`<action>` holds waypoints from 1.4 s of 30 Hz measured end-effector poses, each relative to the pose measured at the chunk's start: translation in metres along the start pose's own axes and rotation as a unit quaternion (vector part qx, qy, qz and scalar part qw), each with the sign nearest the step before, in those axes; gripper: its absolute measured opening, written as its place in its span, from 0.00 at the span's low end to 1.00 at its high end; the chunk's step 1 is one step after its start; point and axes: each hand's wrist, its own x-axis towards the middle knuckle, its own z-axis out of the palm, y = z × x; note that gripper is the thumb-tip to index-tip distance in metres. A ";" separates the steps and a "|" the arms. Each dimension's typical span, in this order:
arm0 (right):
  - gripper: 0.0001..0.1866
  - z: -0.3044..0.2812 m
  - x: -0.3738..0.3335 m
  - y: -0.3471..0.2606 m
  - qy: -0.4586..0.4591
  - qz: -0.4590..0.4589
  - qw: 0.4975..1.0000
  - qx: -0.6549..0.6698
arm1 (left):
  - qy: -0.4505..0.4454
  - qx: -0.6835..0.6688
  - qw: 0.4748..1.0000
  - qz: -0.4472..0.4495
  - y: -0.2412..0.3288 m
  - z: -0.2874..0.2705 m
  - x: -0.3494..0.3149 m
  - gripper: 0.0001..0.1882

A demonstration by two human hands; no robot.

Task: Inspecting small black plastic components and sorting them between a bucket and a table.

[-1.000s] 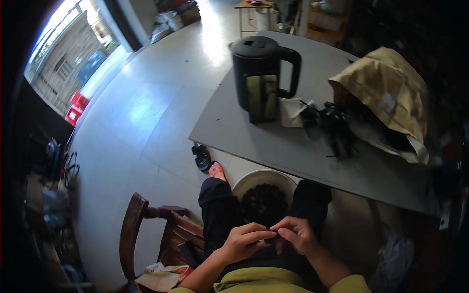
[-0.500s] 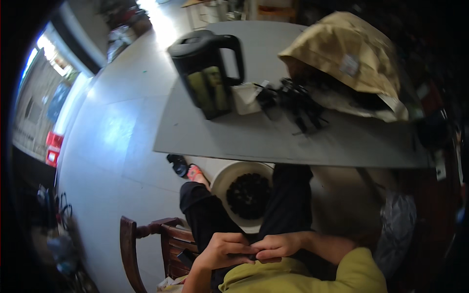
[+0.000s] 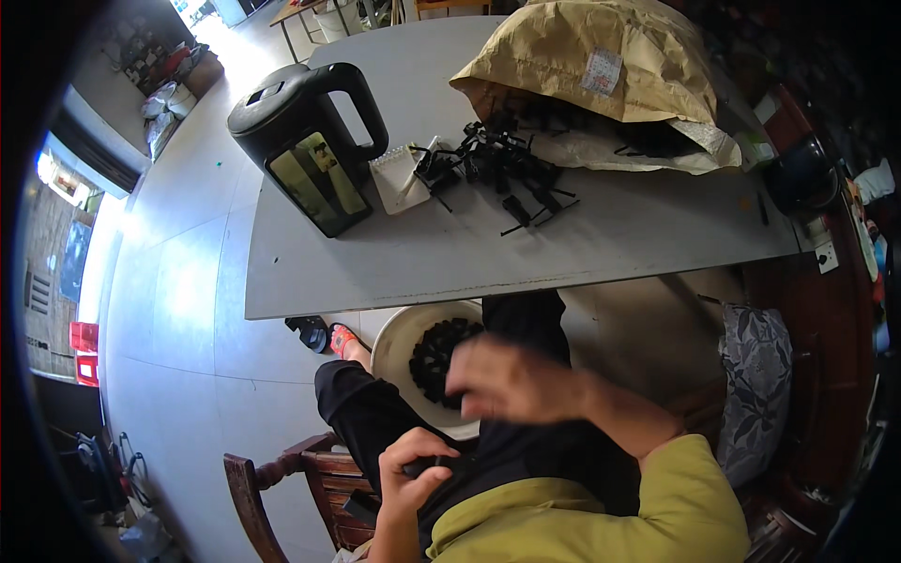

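Over my lap, my left hand (image 3: 413,474) is closed round a small black piece (image 3: 439,463), whose kind I cannot make out. My right hand (image 3: 511,383) is smeared by motion above my thigh, at the right rim of a pale basin (image 3: 389,355). Whether its fingers hold anything does not show. Many small black pieces (image 3: 434,355) lie in the basin, which is between my legs and partly covered by my right hand. On the grey table ahead rests a tangled heap of black parts (image 3: 497,164) with thin prongs.
A black jug (image 3: 300,150) with a shiny side panel stands on the table (image 3: 394,277) beside a small spiral notepad (image 3: 399,178). An open brown paper bag (image 3: 601,75) with black contents lies at the far right. A wooden chair (image 3: 300,464) and black sandal (image 3: 308,333) are leftward.
My hands were together over my lap; now they are apart. The right has moved up and forward to the basin, while the left stays low with the black piece. The view has shifted.
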 end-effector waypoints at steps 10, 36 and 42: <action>0.13 -0.052 0.028 0.094 0.216 0.183 0.805 -0.522 | 0.048 0.225 0.973 0.028 0.007 -0.001 0.020 0.09; 0.17 0.080 0.003 -0.011 0.060 0.227 0.912 0.336 | 0.116 -0.092 0.986 -0.072 -0.040 0.013 -0.011 0.13; 0.15 0.085 0.012 -0.020 0.069 0.172 0.975 0.125 | 0.109 -0.154 0.975 -0.117 -0.039 0.012 -0.016 0.12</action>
